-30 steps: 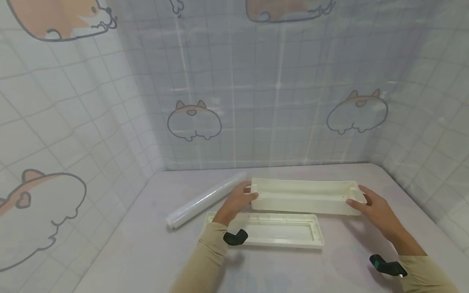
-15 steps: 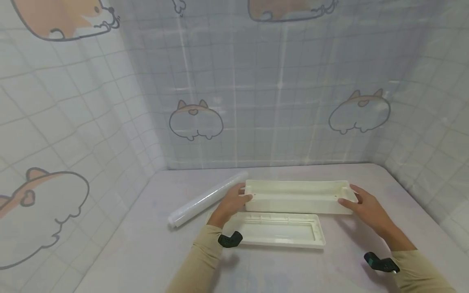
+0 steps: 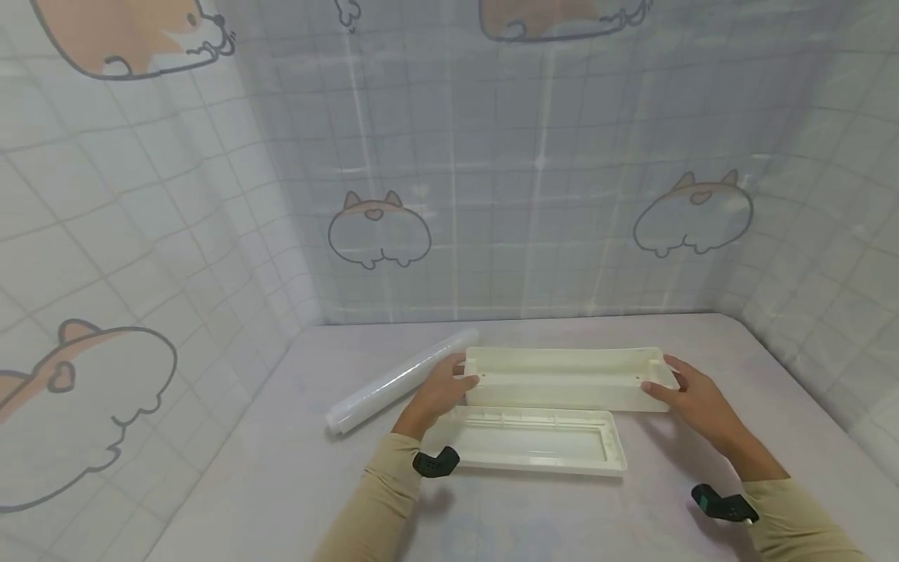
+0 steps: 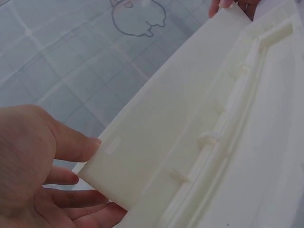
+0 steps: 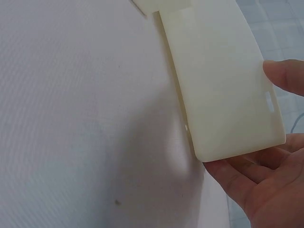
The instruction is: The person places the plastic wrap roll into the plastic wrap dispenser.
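Observation:
A long cream plastic box [image 3: 562,396] stands behind a matching shallow lid [image 3: 537,446], its hollow side showing. At the box's left end my left hand [image 3: 437,392] grips it, thumb over the front edge and fingers around the end. My right hand [image 3: 702,402] holds the right end the same way. In the left wrist view the box's smooth wall [image 4: 156,114] runs beside the ribbed rim of the lid [image 4: 280,118]. The right wrist view shows the box corner [image 5: 223,104] between my right thumb and fingers. The box's underside is hidden.
A roll of clear plastic film [image 3: 400,382] lies slantwise on the pale table [image 3: 281,484], close to my left hand. Patterned curtains [image 3: 492,195] enclose the table's back and sides. A dark wrist device [image 3: 435,462] sits on each sleeve.
Both hands have shifted the box a little to the left, along the lid's back edge. The lid and the film roll stay in place; the view has drifted slightly.

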